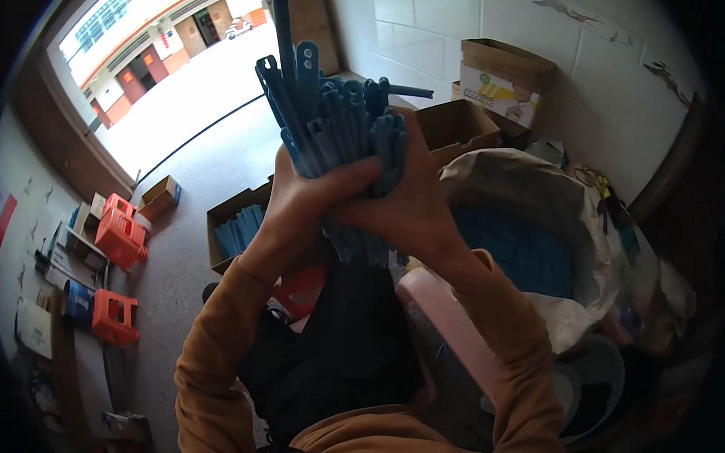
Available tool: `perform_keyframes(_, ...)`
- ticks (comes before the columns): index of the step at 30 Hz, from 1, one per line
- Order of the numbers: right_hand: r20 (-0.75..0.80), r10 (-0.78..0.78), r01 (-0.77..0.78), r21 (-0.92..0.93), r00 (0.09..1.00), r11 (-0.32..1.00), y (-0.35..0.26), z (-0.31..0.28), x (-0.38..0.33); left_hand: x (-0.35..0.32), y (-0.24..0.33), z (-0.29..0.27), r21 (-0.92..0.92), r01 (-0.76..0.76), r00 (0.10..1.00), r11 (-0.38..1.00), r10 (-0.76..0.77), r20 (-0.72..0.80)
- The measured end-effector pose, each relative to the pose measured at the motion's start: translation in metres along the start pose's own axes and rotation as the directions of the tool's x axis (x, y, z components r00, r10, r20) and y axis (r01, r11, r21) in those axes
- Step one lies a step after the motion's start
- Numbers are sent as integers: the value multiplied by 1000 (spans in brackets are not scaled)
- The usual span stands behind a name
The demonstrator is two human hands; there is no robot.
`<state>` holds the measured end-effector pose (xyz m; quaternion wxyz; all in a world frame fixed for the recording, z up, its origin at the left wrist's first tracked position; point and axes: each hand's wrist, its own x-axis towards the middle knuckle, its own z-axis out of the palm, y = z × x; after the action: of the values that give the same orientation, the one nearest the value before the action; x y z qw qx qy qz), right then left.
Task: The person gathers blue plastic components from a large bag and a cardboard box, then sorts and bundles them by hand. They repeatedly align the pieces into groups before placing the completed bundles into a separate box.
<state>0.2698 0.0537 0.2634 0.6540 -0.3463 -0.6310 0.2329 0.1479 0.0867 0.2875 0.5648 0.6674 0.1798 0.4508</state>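
A thick bundle of long blue plastic strips [338, 122] stands up between my two hands, and several strips have rounded ends with small holes. My left hand [304, 196] wraps it from the left, its thumb laid across the front. From the right, my right hand [411, 204] is closed round the same bundle, thumbs close together. A few strips stick out above the rest, and one points to the right. The lower ends show beneath my hands. Behind my left forearm is a carton [216, 241] holding more blue strips [241, 229].
At right a large pale sack [492, 163] holds blue material [509, 252]. Behind it are an open carton [462, 122] and a taller printed carton [503, 76]. Orange stools [122, 238] and a small box [157, 199] stand at left. A pink surface [451, 321] lies beside my right forearm.
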Motion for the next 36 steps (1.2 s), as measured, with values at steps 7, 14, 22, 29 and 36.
perform_keyframes(7, 253, 110, -135, 83, 961, 987, 65, 79, -38, -72, -60, -76, -45, 47, 955, 998, -59, -292)
perform_keyframes(14, 301, 162, -177, 20, 940, 984, 104, 68, -69, -90, -127, -73, -86, -51, 953, 995, 23, -301)
perform_keyframes(22, 140, 235, -234, -21, 962, 972, 112, 57, -93, -87, -126, -62, -48, 6, 983, 999, -14, -185)
perform_keyframes(29, -50, 234, -236, -39, 971, 971, 155, 59, -130, -97, -155, -57, -44, 148, 985, 988, -152, -85)
perform_keyframes(36, -69, 70, -63, 105, 995, 992, 151, 73, -139, -107, -164, -60, -139, 151, 979, 979, -167, -117)
